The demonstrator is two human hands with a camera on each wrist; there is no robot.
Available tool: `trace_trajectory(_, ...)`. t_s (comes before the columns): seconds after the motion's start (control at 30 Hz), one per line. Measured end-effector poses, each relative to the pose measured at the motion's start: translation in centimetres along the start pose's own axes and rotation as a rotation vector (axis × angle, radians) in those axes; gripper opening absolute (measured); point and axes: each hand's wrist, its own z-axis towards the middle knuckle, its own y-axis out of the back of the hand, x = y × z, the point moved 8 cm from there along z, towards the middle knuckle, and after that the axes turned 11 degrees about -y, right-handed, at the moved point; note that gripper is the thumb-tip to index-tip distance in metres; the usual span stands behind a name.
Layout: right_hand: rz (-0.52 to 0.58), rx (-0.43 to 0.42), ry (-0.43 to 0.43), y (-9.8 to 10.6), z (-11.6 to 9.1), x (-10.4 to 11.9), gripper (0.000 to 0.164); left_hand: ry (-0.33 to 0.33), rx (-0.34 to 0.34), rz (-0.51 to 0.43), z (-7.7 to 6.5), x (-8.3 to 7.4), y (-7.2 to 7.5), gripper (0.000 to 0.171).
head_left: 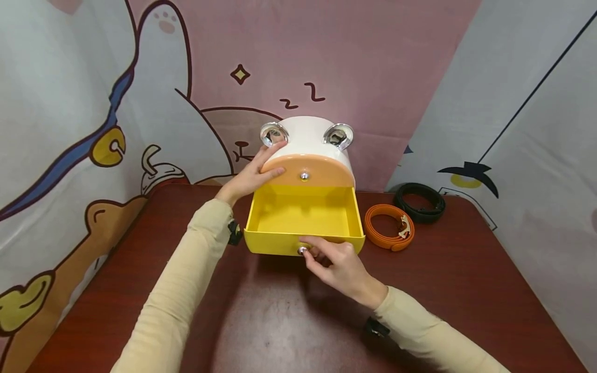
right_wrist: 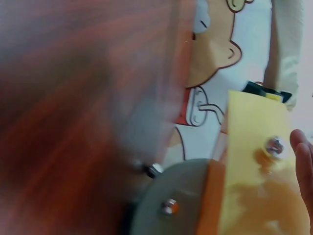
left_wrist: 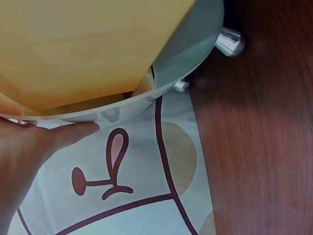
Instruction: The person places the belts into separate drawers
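Observation:
A white frog-like drawer box (head_left: 311, 129) with two silver eyes and a curved orange front panel (head_left: 291, 163) stands upright. Its yellow drawer (head_left: 308, 247) is pulled far out, and only bare inner walls show in it. My left hand (head_left: 252, 177) rests against the box's left upper side, thumb across the orange panel and other fingers near the eye. Right at the drawer's front, my right hand (head_left: 342, 267) has thumb and index finger beside the silver knob (right_wrist: 275, 146); a small gap between fingertips and knob shows in the right wrist view.
On the dark red table (head_left: 280, 321), a coiled orange belt (head_left: 379, 241) lies to the right of the drawer. Behind it sits a coiled black belt (head_left: 420, 215). Cartoon-printed cloth (head_left: 396, 62) hangs along the back and sides. Silver feet (left_wrist: 230, 41) show under the box.

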Motion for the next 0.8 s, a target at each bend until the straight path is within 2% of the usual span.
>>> trace_trajectory(0.17, -0.005, -0.057, 0.038, 2.0, 1.1, 0.5, 0.024, 0.014, -0.002, -0.008, -0.1, 0.1, -0.1, 0.060)
trace_trajectory(0.37, -0.037, -0.123, 0.029, 4.6, 2.3, -0.1, 0.024, 0.015, -0.001, -0.009, 0.0, -0.1, -0.2, 0.060)
trace_trajectory(0.8, -0.150, -0.097, -0.078, 8.3, 4.0, -2.9, 0.031, 0.007, -0.007, -0.001, -0.1, -0.1, 0.0, 0.060)
